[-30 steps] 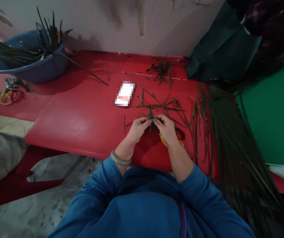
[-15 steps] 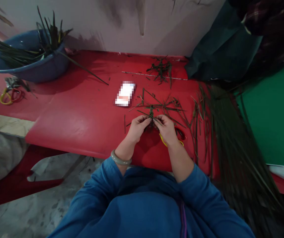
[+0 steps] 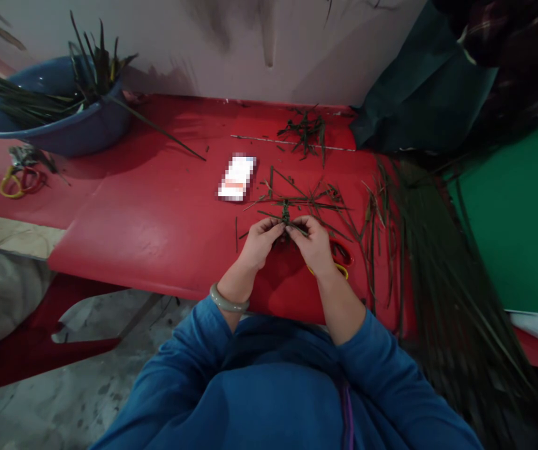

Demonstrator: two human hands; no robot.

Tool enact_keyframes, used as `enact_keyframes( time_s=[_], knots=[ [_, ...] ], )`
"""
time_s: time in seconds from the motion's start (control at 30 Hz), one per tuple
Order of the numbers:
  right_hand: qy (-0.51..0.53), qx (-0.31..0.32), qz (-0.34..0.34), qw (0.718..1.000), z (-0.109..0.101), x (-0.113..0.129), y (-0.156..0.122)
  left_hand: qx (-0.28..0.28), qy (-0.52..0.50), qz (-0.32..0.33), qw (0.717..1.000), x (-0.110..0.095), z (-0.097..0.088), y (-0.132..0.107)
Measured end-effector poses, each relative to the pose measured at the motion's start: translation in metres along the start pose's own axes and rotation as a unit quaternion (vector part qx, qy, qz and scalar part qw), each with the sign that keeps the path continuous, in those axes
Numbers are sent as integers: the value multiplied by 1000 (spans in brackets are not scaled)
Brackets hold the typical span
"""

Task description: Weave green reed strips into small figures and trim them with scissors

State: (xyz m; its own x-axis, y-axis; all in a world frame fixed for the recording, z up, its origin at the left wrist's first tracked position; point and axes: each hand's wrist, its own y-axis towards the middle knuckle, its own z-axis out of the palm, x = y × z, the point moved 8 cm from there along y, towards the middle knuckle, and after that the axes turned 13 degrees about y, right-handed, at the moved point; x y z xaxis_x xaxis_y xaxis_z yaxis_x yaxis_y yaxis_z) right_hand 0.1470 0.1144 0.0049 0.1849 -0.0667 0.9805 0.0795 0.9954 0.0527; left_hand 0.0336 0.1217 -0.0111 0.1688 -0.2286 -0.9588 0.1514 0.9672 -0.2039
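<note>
Between my two hands is a small woven piece of green leaf strips (image 3: 286, 211), its knotted top pointing away from me and loose strip ends jutting out sideways. My left hand (image 3: 260, 241), with a pale bangle (image 3: 228, 300) at the wrist, pinches it from the left between thumb and fingers. From the right, my right hand (image 3: 314, 244) grips it the same way, thumb close to the other thumb. Partly under my right hand lie scissors with red and yellow handles (image 3: 343, 252); their blades are hidden. The piece's lower part is covered by my fingers.
Cut leaf scraps (image 3: 316, 199) litter the red table (image 3: 156, 219) beyond my hands. A lit phone (image 3: 237, 177) lies left of them, a leaf bundle (image 3: 304, 131) further back. Long leaves (image 3: 438, 250) hang at right. A blue basin (image 3: 76, 134) and more scissors (image 3: 20, 178) are at left.
My right hand has shifted very slightly, its fingers changing their hold on a strip. The woven piece has tilted a little to the left. Everything else stays put.
</note>
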Motion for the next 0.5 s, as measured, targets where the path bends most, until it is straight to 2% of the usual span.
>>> enact_keyframes(
  time_s=[0.17, 0.3, 0.5],
  knots=[
    [18, -19, -33, 999, -5, 4, -1, 4, 10, 7, 1000, 0, 0, 0],
    [63, -5, -7, 998, -5, -5, 1, 8, -10, 6, 1000, 0, 1, 0],
    [86, -7, 27, 996, -3, -11, 2, -18, -52, 3, 998, -1, -3, 0]
  ],
)
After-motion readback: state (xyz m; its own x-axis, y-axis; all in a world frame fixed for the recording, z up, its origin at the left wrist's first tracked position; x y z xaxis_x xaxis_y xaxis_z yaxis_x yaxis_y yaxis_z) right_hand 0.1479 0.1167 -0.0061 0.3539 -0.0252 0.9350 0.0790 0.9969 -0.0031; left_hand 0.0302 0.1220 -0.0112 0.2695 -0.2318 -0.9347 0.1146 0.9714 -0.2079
